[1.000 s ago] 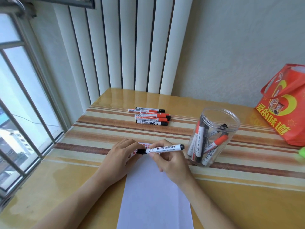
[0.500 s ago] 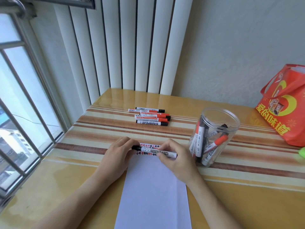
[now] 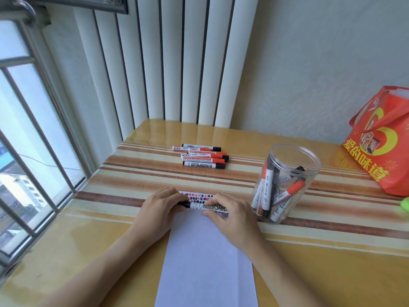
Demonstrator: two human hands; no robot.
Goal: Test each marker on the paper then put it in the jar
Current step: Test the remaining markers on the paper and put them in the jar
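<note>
A white sheet of paper (image 3: 205, 258) lies lengthwise in front of me, with red and black scribbles along its far edge. Both hands hold one black whiteboard marker (image 3: 207, 206) level over that edge. My left hand (image 3: 161, 209) grips its black cap end. My right hand (image 3: 232, 214) pinches the white barrel. A clear plastic jar (image 3: 287, 185) stands open to the right, holding several red and black markers. Several more markers (image 3: 202, 156) lie in a row farther back on the table.
An orange gift bag (image 3: 382, 140) stands at the far right, with a green object (image 3: 405, 203) just in front of it at the frame edge. A barred window runs along the table's left side; vertical blinds hang behind.
The marker was turned end for end and lowered toward the paper's far edge. My left hand now grips its black cap end, where before it only touched the tip.
</note>
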